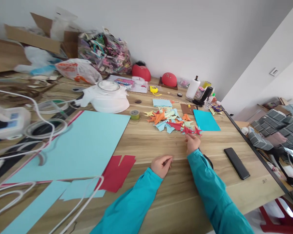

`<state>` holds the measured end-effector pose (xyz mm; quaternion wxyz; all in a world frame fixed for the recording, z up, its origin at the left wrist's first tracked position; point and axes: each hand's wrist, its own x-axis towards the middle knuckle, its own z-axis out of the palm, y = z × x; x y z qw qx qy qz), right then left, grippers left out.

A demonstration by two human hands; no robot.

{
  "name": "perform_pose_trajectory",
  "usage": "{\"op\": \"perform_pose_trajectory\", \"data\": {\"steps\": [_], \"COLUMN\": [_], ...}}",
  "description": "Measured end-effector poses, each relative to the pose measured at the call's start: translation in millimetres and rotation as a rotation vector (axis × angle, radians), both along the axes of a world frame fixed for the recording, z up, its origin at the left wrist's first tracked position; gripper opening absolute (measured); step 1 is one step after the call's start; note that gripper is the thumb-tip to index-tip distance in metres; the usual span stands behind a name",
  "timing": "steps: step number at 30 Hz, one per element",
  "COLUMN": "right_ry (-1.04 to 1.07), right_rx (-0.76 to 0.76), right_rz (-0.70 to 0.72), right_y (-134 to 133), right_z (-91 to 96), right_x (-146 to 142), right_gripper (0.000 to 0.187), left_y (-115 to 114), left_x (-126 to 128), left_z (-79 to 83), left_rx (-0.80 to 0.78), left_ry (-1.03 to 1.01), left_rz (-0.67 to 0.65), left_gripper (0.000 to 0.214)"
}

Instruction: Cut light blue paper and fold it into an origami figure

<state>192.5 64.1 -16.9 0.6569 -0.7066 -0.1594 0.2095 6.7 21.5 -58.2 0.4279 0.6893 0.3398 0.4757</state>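
Observation:
A pile of folded paper cranes [169,117] in orange, yellow, pale blue, green and red lies on the wooden table. At its near edge my right hand [193,143] pinches a red paper crane [187,130] with the fingertips; the exact contact is small and hard to see. My left hand [161,165] rests on the tabletop nearer to me, fingers curled together, with nothing visible in them. Cut red paper pieces [117,174] lie to its left, beside a large light blue sheet [73,146]. Beyond the right hand is a bright blue paper square [206,120].
A black phone [236,163] lies at the right. White cables [88,203] cross the left front. A green tape roll [134,114], a white bundle [108,97], a yellow tape measure [154,89] and a white bottle [192,87] stand farther back. Cardboard boxes [34,39] fill the back left.

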Motion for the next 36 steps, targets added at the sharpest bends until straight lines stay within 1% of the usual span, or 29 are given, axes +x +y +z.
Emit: {"op": "perform_pose_trajectory", "data": {"steps": [3,6,10,13,16,19,22,24,29,31,36], "right_ry": [0.014,0.014,-0.027,-0.086,-0.170,-0.265,-0.337,-0.364,-0.374,-0.374,-0.389], "right_rx": [-0.002,0.004,0.035,0.050,0.049,0.050,0.058,0.068,0.107,0.114,0.135], "right_rz": [0.027,0.057,0.132,0.223,0.304,0.313,0.304,0.313,0.363,0.374,0.387], "right_y": [-18,-38,-62,-73,-73,-68,-65,-64,-64,-64,-62], "right_z": [2.2,2.0,-5.2,-12.0,-15.3,-15.4,-15.6,-16.6,-19.9,-20.6,-21.9], "right_x": [-3,-10,-27,-38,-41,-38,-35,-34,-31,-29,-24], "right_gripper": [0.039,0.036,0.031,0.033,0.035,0.041,0.046,0.048,0.047,0.044,0.042], "left_y": [-1,-4,-5,-2,0,0,-3,-5,-4,-5,-15], "left_x": [0,-1,-2,-2,-4,-5,-6,-5,-4,-3,2], "left_z": [-0.1,2.6,1.4,-1.6,1.1,10.2,19.1,22.3,21.2,19.8,23.1], "left_rx": [0.018,-0.006,-0.015,0.040,0.137,0.212,0.240,0.250,0.259,0.256,0.254], "left_ry": [-0.009,0.008,0.014,0.031,0.092,0.160,0.198,0.223,0.307,0.345,0.462], "left_rz": [-0.005,0.010,0.020,0.025,0.046,0.085,0.110,0.132,0.224,0.225,0.157], "left_gripper": [0.023,0.022,0.022,0.023,0.022,0.021,0.020,0.021,0.036,0.043,0.045]}}
